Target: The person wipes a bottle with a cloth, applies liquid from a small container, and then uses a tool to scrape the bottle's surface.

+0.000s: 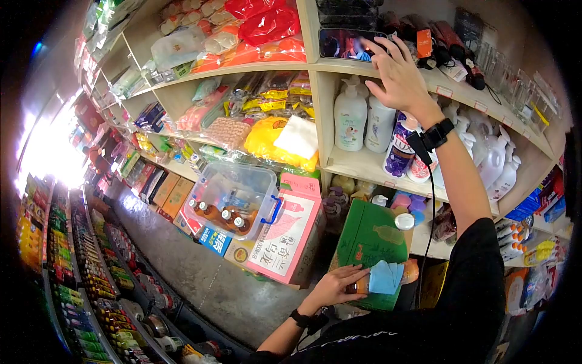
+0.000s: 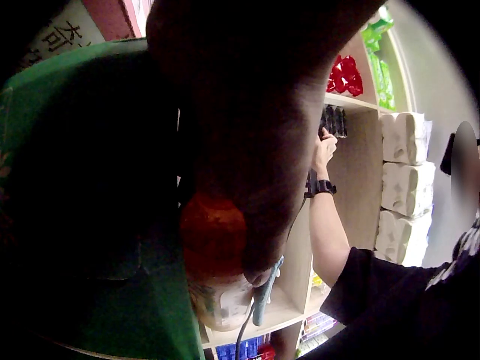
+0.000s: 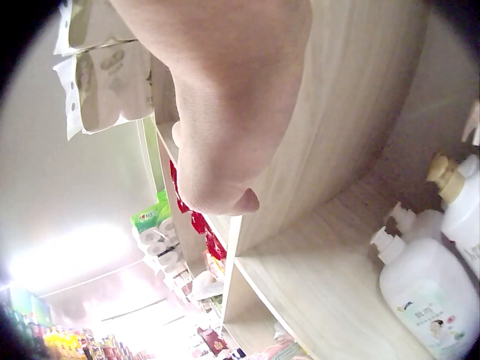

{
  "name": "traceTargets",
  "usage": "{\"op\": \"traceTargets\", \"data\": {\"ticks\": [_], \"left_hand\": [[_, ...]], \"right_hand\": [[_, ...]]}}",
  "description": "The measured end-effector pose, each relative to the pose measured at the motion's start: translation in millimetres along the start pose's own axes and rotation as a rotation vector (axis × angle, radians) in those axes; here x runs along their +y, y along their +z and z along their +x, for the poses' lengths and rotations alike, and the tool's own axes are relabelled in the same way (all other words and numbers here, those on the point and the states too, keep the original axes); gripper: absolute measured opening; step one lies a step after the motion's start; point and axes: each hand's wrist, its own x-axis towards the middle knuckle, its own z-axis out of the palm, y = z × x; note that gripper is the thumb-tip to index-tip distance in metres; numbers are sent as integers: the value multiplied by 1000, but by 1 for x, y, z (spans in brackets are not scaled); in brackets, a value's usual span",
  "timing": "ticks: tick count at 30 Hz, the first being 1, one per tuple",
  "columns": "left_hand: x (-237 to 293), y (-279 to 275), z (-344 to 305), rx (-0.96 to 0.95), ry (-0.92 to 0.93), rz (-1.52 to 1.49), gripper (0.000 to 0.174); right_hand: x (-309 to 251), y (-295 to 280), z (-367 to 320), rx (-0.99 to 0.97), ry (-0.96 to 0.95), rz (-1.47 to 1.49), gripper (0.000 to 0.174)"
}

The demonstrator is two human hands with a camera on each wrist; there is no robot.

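Observation:
On top of a green cardboard box (image 1: pixel 370 233), an amber bottle (image 2: pixel 214 232) lies on its side under a blue cloth (image 1: pixel 386 277). My left hand (image 1: pixel 335 286) grips the bottle at its left end, fingers laid over it. The left wrist view shows the bottle's pale label and the edge of the cloth beside a fingertip. Up at the shelf, my right hand (image 1: pixel 397 74) reaches with spread fingers to a phone (image 1: pixel 338 45) propped on the shelf edge, fingertips at its lit screen. In the right wrist view the phone is hidden behind the hand.
A clear plastic bin (image 1: pixel 257 182) with several brown bottles (image 1: pixel 236 219) stands left of the green box, by a pink carton (image 1: pixel 288 236). White pump bottles (image 1: pixel 350 118) fill the shelf below the phone. A white-capped container (image 1: pixel 404 221) is at the green box's right edge. A black cable (image 1: pixel 431 206) hangs from my right wrist.

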Motion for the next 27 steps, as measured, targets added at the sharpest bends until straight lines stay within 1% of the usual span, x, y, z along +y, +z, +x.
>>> {"op": "traceTargets", "data": {"ticks": [13,15,16,18,19,21,22,24,27], "left_hand": [[0,-1,0,-20,-15,-8,79],[0,0,0,-15,-16,-7,79],[0,0,0,-18,-14,-5,80],[-1,0,0,-20,-11,-1,80],[-2,0,0,-17,-6,-11,80],[-2,-1,0,-16,-2,-19,80],[0,-2,1,-18,-2,-21,80],[1,-3,1,-22,1,-26,80],[0,-2,0,-33,-15,-20,80]], "right_hand": [[0,-1,0,17,-8,1,39],[1,1,-1,28,15,38,46],[0,1,-1,28,15,38,46],[-2,0,0,2,71,47,56],[-1,0,1,5,69,48,56],[-1,1,0,-16,94,51,67],[-1,1,0,-16,96,50,67],[-3,0,2,84,101,73,70],[-4,0,3,27,103,19,72]]}}
